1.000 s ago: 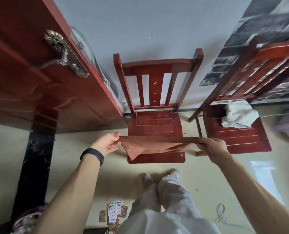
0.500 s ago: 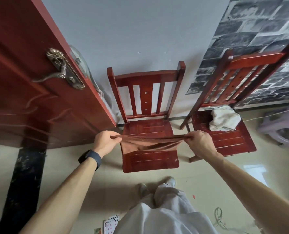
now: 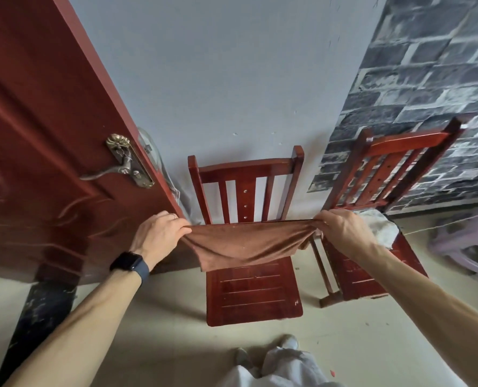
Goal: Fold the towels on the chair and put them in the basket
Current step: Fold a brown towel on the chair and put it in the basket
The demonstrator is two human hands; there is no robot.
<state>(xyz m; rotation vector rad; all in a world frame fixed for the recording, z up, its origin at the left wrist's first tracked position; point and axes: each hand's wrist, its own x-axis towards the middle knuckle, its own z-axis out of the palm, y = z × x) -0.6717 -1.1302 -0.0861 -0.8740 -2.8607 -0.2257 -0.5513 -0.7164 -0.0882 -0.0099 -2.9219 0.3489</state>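
Head view: a brown towel (image 3: 243, 244) stretched between two hands above a red wooden chair (image 3: 254, 291).
The left hand (image 3: 157, 236) and the right hand (image 3: 341, 233) each keep a closed grip, fingers curled round one end of the brown towel. Its top edge is taut and its middle sags in front of the backrest, above the seat. A dark watch (image 3: 130, 265) sits on the left wrist. Just to the right stands a second chair (image 3: 355, 277) with a crumpled white towel (image 3: 380, 227) on its seat, partly hidden behind the right hand. A red door (image 3: 36, 135) with a brass handle (image 3: 126, 160) is at left, and a pale purple stool (image 3: 467, 247) at far right.
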